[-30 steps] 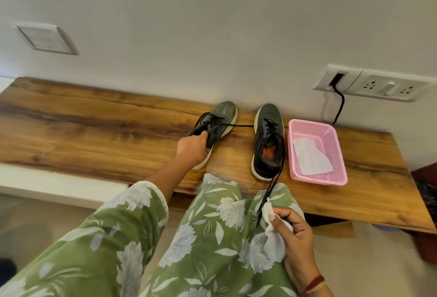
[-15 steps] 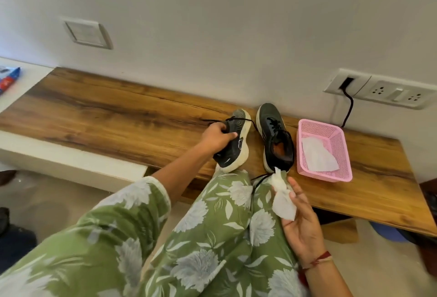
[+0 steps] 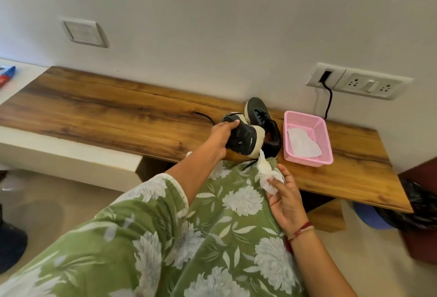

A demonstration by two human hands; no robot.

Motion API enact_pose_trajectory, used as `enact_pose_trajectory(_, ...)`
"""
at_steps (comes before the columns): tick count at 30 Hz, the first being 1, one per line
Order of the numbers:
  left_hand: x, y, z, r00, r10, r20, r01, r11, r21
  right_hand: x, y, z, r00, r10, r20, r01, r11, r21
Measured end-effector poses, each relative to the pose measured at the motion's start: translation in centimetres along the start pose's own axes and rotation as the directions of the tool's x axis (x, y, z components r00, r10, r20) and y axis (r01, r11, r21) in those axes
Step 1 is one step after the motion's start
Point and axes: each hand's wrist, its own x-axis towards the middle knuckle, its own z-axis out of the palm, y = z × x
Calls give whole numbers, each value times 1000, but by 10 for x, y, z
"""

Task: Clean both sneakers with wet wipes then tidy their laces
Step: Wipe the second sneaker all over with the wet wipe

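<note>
Wiping under way, we judge. Left hand grips one sneaker, tipped sideways left of the pink basket; second sneaker stands between them. Right hand pinches a wet wipe in front of the basket. Laces trail loose: tidying remains.

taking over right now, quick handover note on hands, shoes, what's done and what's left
Left hand grips one sneaker, tipped sole-out at the bench edge. Right hand pinches a wipe over the lap.
Other sneaker stands on the bench beside the pink basket, which holds a second wipe.
Done: cannot tell how much is wiped. Left: wiping, then the loose laces.
</note>
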Motion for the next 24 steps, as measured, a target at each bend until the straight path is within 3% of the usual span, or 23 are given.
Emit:
enact_pose_trajectory(5,-16,-15,-6,992,14,122,19,964,-264,-10,5,-3,999,-35,-7,36,993,113)
enact_pose_trajectory(9,-26,-44,-13,988,45,148,17,919,-393,-21,4,-1,996,-93,-12,93,996,-15)
enact_pose_trajectory(16,-28,-73,-24,986,17,165,52,912,-407,-26,-20,0,984,-177,-8,159,902,-403)
enact_pose_trajectory(20,-28,-74,-23,974,90,206,-2,921,-390,-28,-30,7,982,-182,48,187,926,-328)
enact_pose_trajectory(24,-26,-79,-15,980,126,152,-60,923,-380,-27,-38,12,968,-227,103,245,943,-225)
